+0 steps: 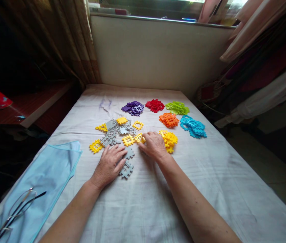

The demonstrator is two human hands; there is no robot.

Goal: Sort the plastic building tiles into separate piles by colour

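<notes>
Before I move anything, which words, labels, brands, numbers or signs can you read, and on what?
No readable text in view.
Yellow pieces, gray pieces: no lettering visible.
Purple marks on the pale cloth: too faint to read.
Red-and-white item on the windowsill: too small and blurred.

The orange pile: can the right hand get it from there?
Probably yes: the orange pile lies just beyond the right hand, with a strip of bare sheet between; the yellow pile sits to one side.

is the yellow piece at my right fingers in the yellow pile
Out: your right hand lies between that windowed yellow piece and the pile.
</notes>
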